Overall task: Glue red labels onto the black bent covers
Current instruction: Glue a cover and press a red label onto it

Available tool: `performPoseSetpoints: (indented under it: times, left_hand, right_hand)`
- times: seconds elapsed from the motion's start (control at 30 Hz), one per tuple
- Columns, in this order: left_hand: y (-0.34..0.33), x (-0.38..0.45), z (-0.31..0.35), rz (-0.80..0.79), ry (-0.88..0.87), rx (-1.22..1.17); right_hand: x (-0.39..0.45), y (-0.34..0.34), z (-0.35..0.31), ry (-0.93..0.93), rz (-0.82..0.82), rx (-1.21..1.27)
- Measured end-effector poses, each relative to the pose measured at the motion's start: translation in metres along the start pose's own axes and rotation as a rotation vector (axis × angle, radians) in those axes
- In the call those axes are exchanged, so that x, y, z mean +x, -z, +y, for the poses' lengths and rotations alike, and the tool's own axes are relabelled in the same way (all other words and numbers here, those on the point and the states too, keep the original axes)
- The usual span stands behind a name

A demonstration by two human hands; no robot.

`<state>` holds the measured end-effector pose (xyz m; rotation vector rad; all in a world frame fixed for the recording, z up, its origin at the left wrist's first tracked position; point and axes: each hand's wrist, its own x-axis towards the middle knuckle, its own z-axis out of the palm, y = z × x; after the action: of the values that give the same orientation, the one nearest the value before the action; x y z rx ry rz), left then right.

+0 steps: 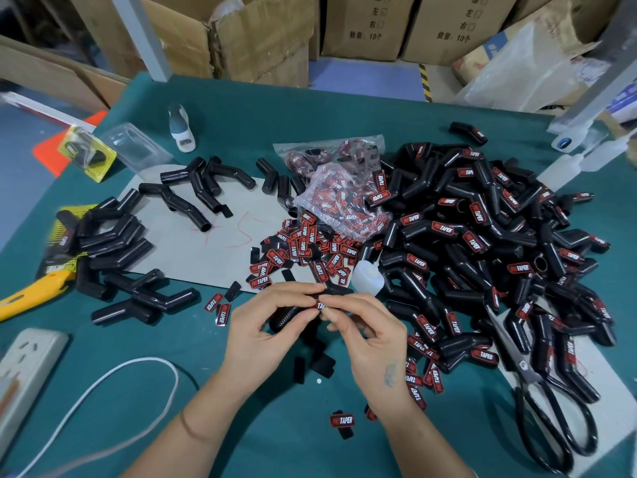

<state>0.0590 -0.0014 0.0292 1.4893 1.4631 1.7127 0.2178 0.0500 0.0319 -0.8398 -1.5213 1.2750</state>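
My left hand (265, 326) grips a black bent cover (287, 317) just above the green table, near its front middle. My right hand (365, 331) pinches a red label (321, 306) against that cover with thumb and fingertips. Loose red labels (303, 250) lie heaped behind my hands, beside a clear bag of more labels (339, 198). A small white glue bottle (367, 279) lies right of the heap. Unlabelled black covers (113, 236) are scattered at the left. A big pile of labelled covers (482, 243) fills the right.
Large black scissors (544, 401) lie at the front right. A yellow utility knife (31, 294), a white power strip (24, 370) and its white cable (103, 395) are at the left. A grey cardboard sheet (206, 250) covers the middle. Cardboard boxes (365, 25) stand behind the table.
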Motion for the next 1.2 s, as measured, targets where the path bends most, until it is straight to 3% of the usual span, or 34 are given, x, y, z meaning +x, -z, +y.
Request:
performPoseSetpoints:
  times: [0.9,1.2]
  left_hand:
    - [-0.0005,0.0003,-0.0008,-0.004,0.108,-0.006]
    - [0.0002,0.0023,-0.0015,-0.024,0.039,0.075]
  right_hand:
    - [0.0010,-0.0007,-0.0004,-0.083,0.023,0.032]
    - [0.0011,-0.0023,-0.0002,-0.089,0.023,0.027]
